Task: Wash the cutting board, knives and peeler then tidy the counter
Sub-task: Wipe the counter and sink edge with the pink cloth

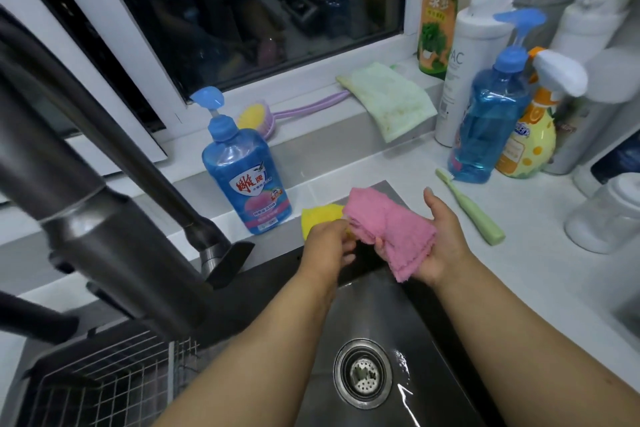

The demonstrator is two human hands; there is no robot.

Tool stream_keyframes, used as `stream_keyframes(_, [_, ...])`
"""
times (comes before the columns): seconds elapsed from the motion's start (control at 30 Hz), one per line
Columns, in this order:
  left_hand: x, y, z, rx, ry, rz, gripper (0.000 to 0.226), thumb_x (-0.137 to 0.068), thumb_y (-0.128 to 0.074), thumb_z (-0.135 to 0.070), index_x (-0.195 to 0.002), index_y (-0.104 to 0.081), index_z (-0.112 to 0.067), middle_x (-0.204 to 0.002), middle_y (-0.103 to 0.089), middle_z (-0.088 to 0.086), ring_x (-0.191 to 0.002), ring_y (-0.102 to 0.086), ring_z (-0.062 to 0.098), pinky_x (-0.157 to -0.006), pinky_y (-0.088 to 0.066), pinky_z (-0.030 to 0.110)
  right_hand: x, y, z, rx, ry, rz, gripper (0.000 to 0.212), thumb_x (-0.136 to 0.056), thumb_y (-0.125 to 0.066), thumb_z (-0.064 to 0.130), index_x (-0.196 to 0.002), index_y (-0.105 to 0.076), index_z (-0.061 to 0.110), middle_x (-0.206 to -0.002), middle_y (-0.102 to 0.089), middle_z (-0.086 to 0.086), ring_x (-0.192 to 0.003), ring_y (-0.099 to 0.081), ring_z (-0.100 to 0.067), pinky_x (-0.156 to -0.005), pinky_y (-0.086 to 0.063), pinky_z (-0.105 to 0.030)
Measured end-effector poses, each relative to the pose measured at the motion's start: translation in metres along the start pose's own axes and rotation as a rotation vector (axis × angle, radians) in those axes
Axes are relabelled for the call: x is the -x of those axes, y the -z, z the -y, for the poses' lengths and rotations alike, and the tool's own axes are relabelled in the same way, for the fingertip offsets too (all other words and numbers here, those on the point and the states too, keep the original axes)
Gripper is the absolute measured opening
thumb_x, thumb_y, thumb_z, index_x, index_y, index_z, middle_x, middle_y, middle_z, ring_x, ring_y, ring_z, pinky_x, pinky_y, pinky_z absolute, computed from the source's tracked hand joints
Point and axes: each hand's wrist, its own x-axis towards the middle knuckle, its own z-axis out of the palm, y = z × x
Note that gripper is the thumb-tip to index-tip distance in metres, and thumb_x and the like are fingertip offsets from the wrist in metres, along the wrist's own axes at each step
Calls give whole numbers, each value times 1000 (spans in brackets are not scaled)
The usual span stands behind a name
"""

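Note:
A folded pink cloth [388,225] lies across the palm of my right hand [443,246], above the far corner of the steel sink [415,322]. My left hand [329,246] pinches the cloth's left edge with fingers closed. A yellow cloth or sponge [320,217] sits on the sink's back rim, partly hidden behind my left hand. No cutting board, knife or peeler is in view.
A dark faucet [104,218] looms at the left. A blue dish-soap pump bottle [246,177] stands behind the sink. Several bottles [485,121] crowd the right counter, with a green toothbrush [474,211], a jar [609,218], a green towel [388,100] and a brush [263,114]. A wire rack [104,385] sits lower left.

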Motion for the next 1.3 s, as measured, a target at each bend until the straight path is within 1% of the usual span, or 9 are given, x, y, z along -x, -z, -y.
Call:
stream_keyframes(0.13, [16, 1, 2, 262, 231, 136, 31, -92, -53, -42, -100, -61, -14, -97, -67, 11, -93, -63, 26, -94, -47, 39, 26, 2, -11, -113, -66, 110, 92, -79, -46, 73, -129, -49, -4, -128, -55, -30, -123, -49, -43, -110, -33, -49])
stream_keyframes(0.3, [21, 1, 4, 307, 173, 119, 22, -98, -51, -22, -107, -59, -4, -94, -68, 15, -81, -65, 28, -68, -56, 39, 55, 5, -19, -176, -135, 230, 90, -83, -47, 67, -125, -47, -12, -126, -53, -36, -119, -50, -51, -107, -30, -60])
stream_keyframes(0.53, [32, -1, 7, 153, 0, 91, 6, -94, -54, -3, -89, -55, -5, -84, -66, 18, -68, -63, 26, -69, -56, 43, 62, 27, -21, 181, 11, -13, 44, -86, -55, 6, -127, -51, -9, -113, -63, -28, -102, -62, -37, -86, -53, -44])
stream_keyframes(0.77, [45, -3, 3, 294, 55, 218, 27, -87, -42, 18, -98, -59, 0, -90, -65, 20, -79, -65, 30, -63, -60, 39, 76, 46, -9, 149, 126, -54, 22, -94, -47, 1, -110, -60, -6, -105, -67, -27, -92, -67, -35, -75, -57, -45])
stream_keyframes(0.87, [52, -12, 5, 24, 71, 38, 7, -91, -56, -11, -96, -60, -12, -99, -62, 9, -93, -59, 21, -78, -51, 33, 79, 46, -4, 436, 335, -96, 23, -93, -51, 3, -112, -64, 5, -103, -70, -20, -97, -66, -33, -82, -55, -41])
stream_keyframes(0.97, [60, -25, 1, 143, 184, 113, 43, -89, -59, -47, -112, -58, -11, -110, -62, 14, -99, -60, 25, -80, -51, 36, 93, 39, -2, 975, 547, -80, 25, -91, -55, 5, -98, -69, 25, -98, -70, -3, -89, -64, -20, -77, -51, -25])
stream_keyframes(1.07, [64, -47, 4, 214, 191, 179, 37, -90, -62, -34, -115, -60, -7, -98, -69, 15, -81, -67, 26, -66, -58, 35, 106, 38, -9, 1268, 617, 86, 23, -80, -70, 23, -95, -70, 41, -102, -70, 12, -94, -63, -4, -80, -47, -12])
stream_keyframes(1.2, [61, -65, 16, 300, 148, 138, 32, -95, -52, -4, -124, -52, 7, -107, -66, 24, -90, -66, 34, -82, -55, 47, 113, 52, -2, 1058, 665, -155, 25, -85, -69, 19, -108, -62, 24, -105, -62, 11, -98, -59, -3, -72, -45, -9])
stream_keyframes(1.3, [65, -78, 19, 365, 182, 229, 30, -96, -50, -7, -124, -49, 5, -114, -64, 26, -103, -64, 37, -91, -51, 53, 118, 62, 1, 748, 388, -132, 30, -89, -63, 20, -116, -52, 16, -107, -64, -1, -95, -65, -14, -68, -53, -17])
